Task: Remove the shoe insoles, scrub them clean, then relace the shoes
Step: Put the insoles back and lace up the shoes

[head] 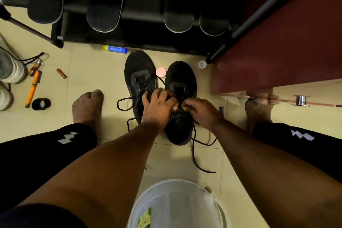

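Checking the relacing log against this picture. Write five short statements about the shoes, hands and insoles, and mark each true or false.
1. Both hands work at the laces of the right-hand shoe. True: the left hand and right hand meet over it.
2. The left-hand shoe is on the person's foot. False: it stands on the floor, and the bare foot is beside it.
3. Four insoles lean against the dark rack. True.
4. The white bucket stands behind the shoes, by the rack. False: it is at the bottom, near the person.
5. A pink round lid lies between the shoe toes. True.
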Available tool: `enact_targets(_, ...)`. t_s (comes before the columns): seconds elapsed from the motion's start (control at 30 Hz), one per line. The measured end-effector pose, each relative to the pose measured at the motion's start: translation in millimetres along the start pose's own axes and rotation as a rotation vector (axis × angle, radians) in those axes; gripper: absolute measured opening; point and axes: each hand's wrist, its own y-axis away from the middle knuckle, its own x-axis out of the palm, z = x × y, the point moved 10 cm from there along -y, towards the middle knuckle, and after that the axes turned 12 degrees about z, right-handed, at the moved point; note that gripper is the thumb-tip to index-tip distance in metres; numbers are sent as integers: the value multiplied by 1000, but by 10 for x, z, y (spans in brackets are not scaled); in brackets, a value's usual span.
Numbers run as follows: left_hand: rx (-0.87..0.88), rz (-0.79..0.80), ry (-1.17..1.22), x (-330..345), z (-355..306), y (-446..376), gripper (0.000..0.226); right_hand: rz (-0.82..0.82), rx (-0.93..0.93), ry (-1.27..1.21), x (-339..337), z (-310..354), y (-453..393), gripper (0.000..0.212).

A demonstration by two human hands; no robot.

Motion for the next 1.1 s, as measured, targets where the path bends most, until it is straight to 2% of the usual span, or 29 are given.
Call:
enact_targets(0.27, -45, 3, -53, 76, -17, -45, 52, -44, 97, -103, 3, -121, 50, 22)
enact_targets(0.37, -61, -11, -39, 69, -1, -43, 51, -35, 138, -179, 9, -148, 30, 18)
enact_targets(0.53, -71, -47, 2, 65, 26, -17, 49, -27, 91, -58, -28, -21, -18, 11)
enact_targets(0.73, -84, -49, 35, 67, 31, -8, 50, 21, 127, 105, 41, 58, -127, 11)
enact_targets(0.87, -107, -59, 48, 57, 90, 1, 48, -6, 199, 16, 105, -57, -106, 12)
enact_targets(1.1, -88, -63, 47, 40, 81, 22, 44, -41, 296, -277, 98, -223, -78, 6)
